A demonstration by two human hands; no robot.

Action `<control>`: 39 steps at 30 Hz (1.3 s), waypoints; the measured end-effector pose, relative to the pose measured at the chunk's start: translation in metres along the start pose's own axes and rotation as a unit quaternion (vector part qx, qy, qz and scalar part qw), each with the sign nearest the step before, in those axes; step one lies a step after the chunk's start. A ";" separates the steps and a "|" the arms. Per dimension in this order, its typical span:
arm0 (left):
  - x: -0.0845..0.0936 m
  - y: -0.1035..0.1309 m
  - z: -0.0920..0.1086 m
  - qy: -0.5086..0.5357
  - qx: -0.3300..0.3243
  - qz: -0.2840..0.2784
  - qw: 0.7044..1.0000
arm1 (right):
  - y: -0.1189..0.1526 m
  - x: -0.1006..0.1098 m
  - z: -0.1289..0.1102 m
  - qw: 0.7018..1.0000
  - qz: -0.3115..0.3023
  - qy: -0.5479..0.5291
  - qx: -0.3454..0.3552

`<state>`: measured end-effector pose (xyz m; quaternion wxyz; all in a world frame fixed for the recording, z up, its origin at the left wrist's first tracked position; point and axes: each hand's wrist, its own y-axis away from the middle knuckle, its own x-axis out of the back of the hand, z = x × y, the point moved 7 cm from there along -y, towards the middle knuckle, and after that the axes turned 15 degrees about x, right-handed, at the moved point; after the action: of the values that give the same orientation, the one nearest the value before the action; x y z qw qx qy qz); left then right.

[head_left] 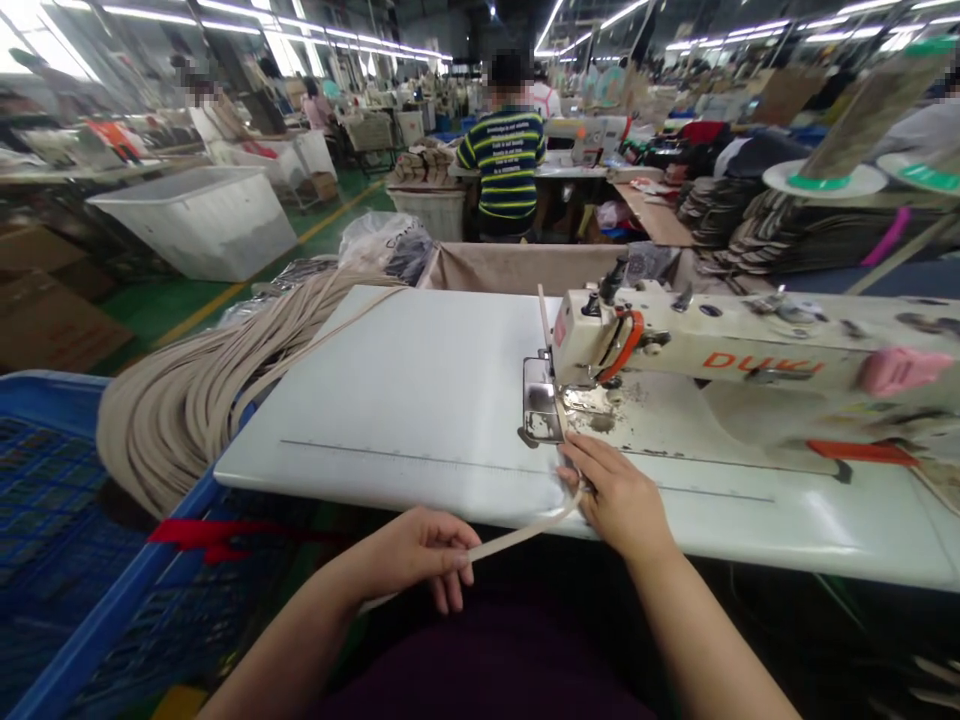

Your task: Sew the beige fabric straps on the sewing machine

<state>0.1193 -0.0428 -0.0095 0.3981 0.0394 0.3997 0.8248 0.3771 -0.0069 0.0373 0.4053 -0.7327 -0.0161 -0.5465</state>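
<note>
A narrow beige fabric strip (517, 541) runs from my left hand (424, 556) up to my right hand (616, 494). My left hand is just off the table's front edge, with thumb and fingers closed on the strip. Just in front of the needle area, my right hand guides the same strip, its fingertips pressed together on it. From there the strip passes under the presser foot of a cream sewing machine (675, 345), beside a metal plate (541, 400). Part of the strip comes out behind the machine head.
A white sewing table (390, 370) with a printed ruler line lies before me. Looped beige strips (187, 385) hang at its left over a blue crate (67, 520). Behind stand a fabric-lined bin (495, 268) and a person in a striped shirt (506, 160). Thread cones (847, 130) rise at right.
</note>
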 end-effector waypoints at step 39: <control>-0.038 0.024 0.023 -0.028 -0.031 -0.126 0.991 | -0.002 0.003 -0.002 1.000 -0.003 -0.013 -0.021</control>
<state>0.1390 -0.0630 0.0318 0.5109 -0.0002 0.3642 0.7787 0.3757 -0.0072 0.0409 0.3884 -0.7482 -0.0122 -0.5378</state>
